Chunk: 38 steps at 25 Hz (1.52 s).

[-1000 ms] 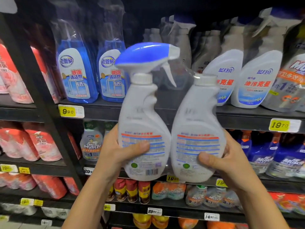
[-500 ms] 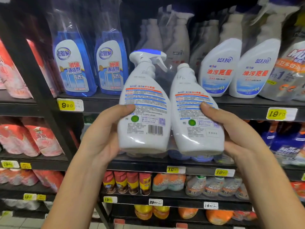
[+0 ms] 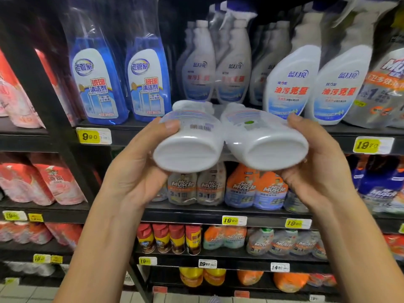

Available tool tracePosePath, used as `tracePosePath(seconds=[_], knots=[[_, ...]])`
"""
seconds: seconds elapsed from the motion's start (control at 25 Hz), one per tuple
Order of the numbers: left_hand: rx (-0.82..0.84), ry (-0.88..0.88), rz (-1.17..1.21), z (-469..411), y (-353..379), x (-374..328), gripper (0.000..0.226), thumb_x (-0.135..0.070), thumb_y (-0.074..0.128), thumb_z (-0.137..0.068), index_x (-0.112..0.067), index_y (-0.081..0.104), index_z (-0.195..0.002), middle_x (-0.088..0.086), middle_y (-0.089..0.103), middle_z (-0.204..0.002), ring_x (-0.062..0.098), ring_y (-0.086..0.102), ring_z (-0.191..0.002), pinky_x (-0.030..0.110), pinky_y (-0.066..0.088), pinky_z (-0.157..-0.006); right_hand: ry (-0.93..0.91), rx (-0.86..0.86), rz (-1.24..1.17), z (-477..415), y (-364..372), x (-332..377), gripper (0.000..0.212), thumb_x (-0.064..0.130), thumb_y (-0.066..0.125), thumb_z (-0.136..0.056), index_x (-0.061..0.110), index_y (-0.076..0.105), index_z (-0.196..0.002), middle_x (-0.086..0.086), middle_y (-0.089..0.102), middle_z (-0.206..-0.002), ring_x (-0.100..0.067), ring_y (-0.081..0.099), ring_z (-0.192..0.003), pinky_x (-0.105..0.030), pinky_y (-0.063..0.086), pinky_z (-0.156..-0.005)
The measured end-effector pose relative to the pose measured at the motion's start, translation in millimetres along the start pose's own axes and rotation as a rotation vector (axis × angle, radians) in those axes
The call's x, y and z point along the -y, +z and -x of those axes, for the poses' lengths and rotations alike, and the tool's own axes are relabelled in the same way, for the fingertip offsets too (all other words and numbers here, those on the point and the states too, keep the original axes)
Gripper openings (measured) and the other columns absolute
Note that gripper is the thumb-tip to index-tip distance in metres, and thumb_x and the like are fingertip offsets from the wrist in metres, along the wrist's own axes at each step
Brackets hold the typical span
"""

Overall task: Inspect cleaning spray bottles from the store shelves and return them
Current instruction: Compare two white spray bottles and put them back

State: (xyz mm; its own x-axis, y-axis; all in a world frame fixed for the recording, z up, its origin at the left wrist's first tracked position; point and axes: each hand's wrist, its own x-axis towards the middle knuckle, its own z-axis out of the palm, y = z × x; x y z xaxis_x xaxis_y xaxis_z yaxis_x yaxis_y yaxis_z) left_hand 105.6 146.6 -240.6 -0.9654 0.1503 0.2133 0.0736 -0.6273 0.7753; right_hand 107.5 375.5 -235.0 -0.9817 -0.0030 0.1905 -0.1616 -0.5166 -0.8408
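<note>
At nine o'clock of the view, pink refill pouches (image 3: 54,182) fill the shelves behind a black upright. Just right of them, at ten o'clock, two blue glass-cleaner bottles (image 3: 98,84) stand above a yellow 9.90 price tag (image 3: 94,136).

The left hand (image 3: 131,178) comes up from seven o'clock. Its fingers are clasped round the left white bottle (image 3: 188,149), with the thumb pressed on top beside the barcode. That bottle is held in the air in front of the shelves, near the middle of the view. It is tipped over so that its oval base faces the camera. Touching it at three o'clock is the right white bottle (image 3: 269,147), tipped the same way. The right hand (image 3: 317,171) grasps it from five o'clock, thumb on top and fingers curled beneath.

Below the pair, at six o'clock, Mr Muscle bottles (image 3: 255,189) stand on a shelf (image 3: 196,214). At one o'clock, white spray bottles (image 3: 290,84) with red lettering stand above a 19.70 tag (image 3: 373,145).
</note>
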Motion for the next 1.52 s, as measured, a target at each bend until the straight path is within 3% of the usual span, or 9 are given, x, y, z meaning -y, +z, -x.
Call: tracePosePath(seconds=[0.08,0.4,0.6,0.8,1.04,1.24,1.32,1.44,1.52], knots=[[-0.033,0.033,-0.043,-0.1,2.4,-0.3,0.010,-0.012,0.071,-0.072,-0.012,0.079,-0.076,0.007,0.076,-0.089,0.016,0.073,-0.086,0.030,0.058,-0.072,-0.019,-0.032,-0.001,-1.4,4.0,1.7,0.030,0.027,0.058,-0.087,0.027,0.079,-0.065,0.003,0.075,-0.080,-0.011,0.072,-0.081,-0.038,0.060,-0.077],[-0.061,0.052,-0.054,0.0,2.7,1.6,0.011,-0.018,0.070,-0.069,-0.015,0.079,-0.075,0.005,0.076,-0.088,0.014,0.073,-0.084,0.030,0.058,-0.069,-0.018,-0.022,0.023,-1.1,5.8,-0.4,0.026,0.032,0.059,-0.082,0.028,0.079,-0.066,0.003,0.076,-0.081,-0.012,0.073,-0.081,-0.036,0.060,-0.076],[0.044,0.089,-0.073,1.7,-1.9,3.5,0.054,-0.010,0.066,-0.063,-0.012,0.063,-0.117,0.008,0.072,-0.107,0.018,0.070,-0.094,0.027,0.057,-0.073,-0.039,0.098,0.066,-0.7,-2.2,-2.0,0.023,0.022,0.063,-0.073,0.017,0.078,-0.089,0.000,0.076,-0.091,-0.011,0.072,-0.083,-0.023,0.058,-0.068],[0.055,0.230,-0.239,-3.7,-13.0,13.3,0.095,0.004,0.071,-0.062,-0.029,0.035,-0.144,-0.001,0.066,-0.124,0.019,0.064,-0.112,0.027,0.055,-0.078,-0.038,0.160,0.085,-6.3,-10.7,-7.6,0.069,-0.001,0.052,-0.065,0.006,0.050,-0.133,-0.018,0.066,-0.122,-0.032,0.065,-0.107,-0.033,0.059,-0.076],[0.244,0.360,-0.432,-6.1,-23.5,17.6,0.106,-0.001,0.070,-0.066,-0.036,0.017,-0.150,-0.002,0.047,-0.145,0.024,0.052,-0.127,0.033,0.053,-0.087,-0.074,0.136,0.144,-8.4,-7.8,-21.9,0.040,0.010,0.071,-0.067,0.012,0.069,-0.107,-0.015,0.073,-0.105,-0.029,0.072,-0.093,-0.032,0.059,-0.066],[0.241,0.420,-0.458,-6.2,-24.1,25.6,0.112,-0.008,0.080,-0.065,-0.036,0.013,-0.151,-0.006,0.047,-0.144,0.020,0.053,-0.127,0.030,0.053,-0.089,-0.160,0.156,0.185,-12.2,-7.4,-17.4,0.040,0.013,0.076,-0.065,0.017,0.071,-0.104,-0.013,0.074,-0.103,-0.029,0.073,-0.091,-0.033,0.058,-0.067],[0.193,0.413,-0.568,-9.6,-20.8,21.4,0.108,-0.007,0.079,-0.067,-0.038,0.018,-0.150,-0.004,0.052,-0.140,0.019,0.056,-0.123,0.029,0.054,-0.087,-0.282,0.080,0.209,-11.1,-5.8,-16.5,0.036,0.015,0.078,-0.063,0.019,0.074,-0.099,-0.011,0.075,-0.099,-0.028,0.073,-0.087,-0.033,0.058,-0.066],[-0.196,0.557,-0.865,-7.2,-11.5,24.9,0.074,-0.030,0.080,-0.075,-0.047,0.042,-0.136,-0.011,0.056,-0.136,0.004,0.053,-0.123,0.014,0.050,-0.090,-0.581,-0.102,0.432,-9.4,1.3,-15.6,0.047,0.019,0.088,-0.059,0.022,0.071,-0.103,-0.001,0.076,-0.097,-0.021,0.073,-0.088,-0.030,0.059,-0.070],[-0.150,0.600,-0.767,0.9,8.8,32.4,0.058,-0.041,0.073,-0.076,-0.053,0.050,-0.128,-0.023,0.055,-0.134,-0.005,0.050,-0.123,0.010,0.046,-0.090,-0.738,-0.183,0.514,-11.3,11.9,-19.2,0.052,0.019,0.086,-0.062,0.016,0.067,-0.111,0.001,0.075,-0.099,-0.015,0.072,-0.091,-0.026,0.058,-0.075]])
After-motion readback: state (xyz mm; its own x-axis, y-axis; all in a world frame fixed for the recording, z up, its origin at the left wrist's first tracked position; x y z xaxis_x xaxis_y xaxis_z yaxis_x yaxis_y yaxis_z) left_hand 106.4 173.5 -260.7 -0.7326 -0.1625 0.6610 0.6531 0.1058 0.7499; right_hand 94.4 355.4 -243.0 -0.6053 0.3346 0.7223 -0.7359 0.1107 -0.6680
